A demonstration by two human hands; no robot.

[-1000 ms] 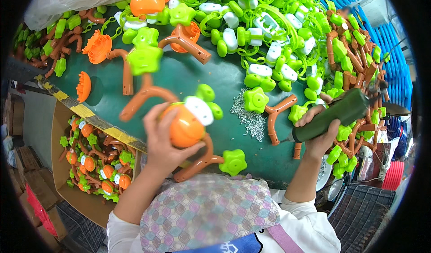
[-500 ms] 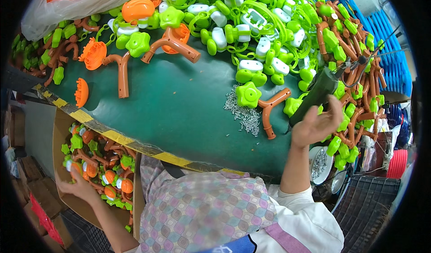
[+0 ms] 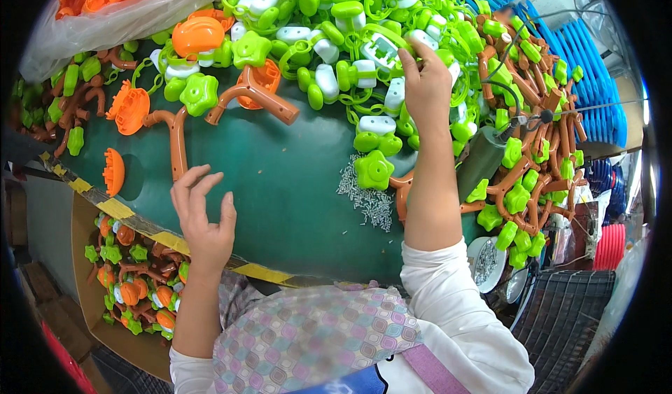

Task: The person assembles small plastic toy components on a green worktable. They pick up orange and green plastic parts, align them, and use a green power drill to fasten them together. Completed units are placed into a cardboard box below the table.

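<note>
My right hand [image 3: 428,82] reaches into the heap of green and white plastic parts [image 3: 346,40]. Its thumb and forefinger are a little apart beside a white piece [image 3: 423,39]; no held part shows. Over the near left of the table, my left hand [image 3: 204,215] is open, fingers spread, holding nothing. Just beyond its fingertips lies a brown Y-shaped tube [image 3: 178,145] with a green star-shaped knob [image 3: 199,94] at its top. Right of my right forearm rests a dark green cylindrical power screwdriver [image 3: 483,159] with a cable. My forearm partly covers another brown forked tube [image 3: 401,194].
Small screws [image 3: 365,201] lie loose beside a green star knob [image 3: 374,171]. Orange half-shells [image 3: 113,173] are on the left of the green table [image 3: 280,177]. A carton [image 3: 94,303] of assembled pieces stands below. Brown tubes [image 3: 549,100] and blue racks [image 3: 595,79] are at right.
My right hand has left the screwdriver and moved up and left to the green-and-white heap. My left hand has come from over the carton to the table. The view has shifted slightly.
</note>
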